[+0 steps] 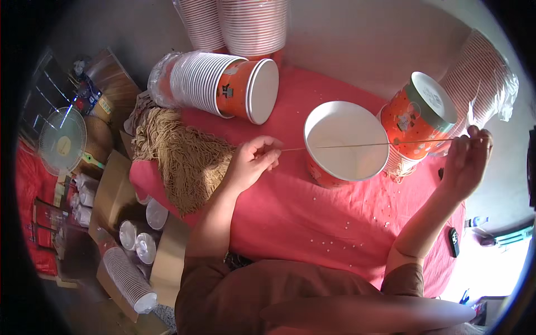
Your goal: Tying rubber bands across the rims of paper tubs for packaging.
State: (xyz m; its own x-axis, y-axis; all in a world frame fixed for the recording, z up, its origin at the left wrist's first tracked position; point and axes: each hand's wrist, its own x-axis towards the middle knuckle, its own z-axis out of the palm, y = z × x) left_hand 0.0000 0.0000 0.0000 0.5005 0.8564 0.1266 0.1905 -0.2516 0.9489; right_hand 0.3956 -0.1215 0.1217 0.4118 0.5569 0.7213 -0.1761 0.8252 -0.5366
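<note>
A thin brown string runs taut and nearly level between my hands. My left hand pinches one end between thumb and fingers, beside a heap of tan cords. Raised at the right, my right hand has its fingers closed on the other end. The string crosses over the mouth of a paper bucket, white inside and orange outside, which stands on the red cloth. Behind the string at the right, an orange and green bucket sits bottom up, tilted, above a stack with cords around its base.
A wrapped bucket stack lies at the back left; taller stacks stand behind it. Another wrapped stack leans at the right. Small white bits dot the red cloth. An open carton with plastic-wrapped lids stands at the left.
</note>
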